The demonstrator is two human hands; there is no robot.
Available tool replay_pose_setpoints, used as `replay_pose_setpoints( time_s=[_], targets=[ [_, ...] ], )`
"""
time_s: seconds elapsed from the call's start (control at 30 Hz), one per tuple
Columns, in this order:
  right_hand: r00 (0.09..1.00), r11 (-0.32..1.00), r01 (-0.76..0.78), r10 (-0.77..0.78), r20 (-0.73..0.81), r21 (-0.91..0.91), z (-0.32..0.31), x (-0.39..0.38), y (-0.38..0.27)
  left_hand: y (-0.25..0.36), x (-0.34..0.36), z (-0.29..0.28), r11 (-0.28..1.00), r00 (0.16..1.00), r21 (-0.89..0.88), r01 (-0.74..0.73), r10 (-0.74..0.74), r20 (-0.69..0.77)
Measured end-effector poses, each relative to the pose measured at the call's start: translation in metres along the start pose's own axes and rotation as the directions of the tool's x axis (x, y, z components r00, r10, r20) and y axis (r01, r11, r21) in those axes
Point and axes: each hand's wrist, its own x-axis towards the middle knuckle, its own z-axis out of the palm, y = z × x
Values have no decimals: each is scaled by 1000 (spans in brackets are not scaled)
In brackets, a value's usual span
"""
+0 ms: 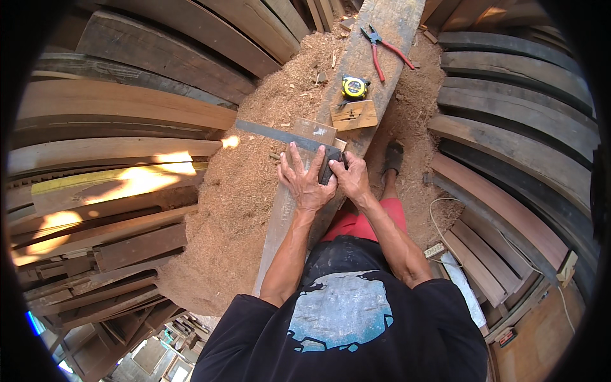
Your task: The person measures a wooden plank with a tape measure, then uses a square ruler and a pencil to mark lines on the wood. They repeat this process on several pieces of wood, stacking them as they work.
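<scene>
A try square with a long grey blade (pixel 270 132) and a dark stock (pixel 326 172) lies across a narrow wooden board (pixel 280 213). The blade reaches past the board's left edge. My left hand (pixel 304 181) presses flat over the board with fingers spread, fingertips by the blade and thumb against the stock. Close on its right, my right hand (pixel 352 178) is closed in a pinch beside the stock. A thin dark tip shows above its fingers, too small to name. The board rests on a long thick plank (pixel 347 130).
On the plank lie a wood block (pixel 354 115), a yellow tape measure (pixel 354 88) and red-handled pliers (pixel 385 52). Sawdust (pixel 223 235) covers the floor. Stacked timber stands left (pixel 121 108) and right (pixel 509 102). A pale cord (pixel 503 235) runs at the right.
</scene>
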Motion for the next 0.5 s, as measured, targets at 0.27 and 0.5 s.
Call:
replay_pose_setpoints(
  time_s=[0.27, 0.5],
  targets=[
    [1000, 1000, 24, -24, -9, 4, 0, 1, 0, 1, 0, -1, 1000, 1000, 9, 7, -7, 7],
    [999, 998, -36, 36, 5, 57, 1, 1, -3, 3, 1, 0, 1000, 1000, 14, -1, 1, -9]
  ],
)
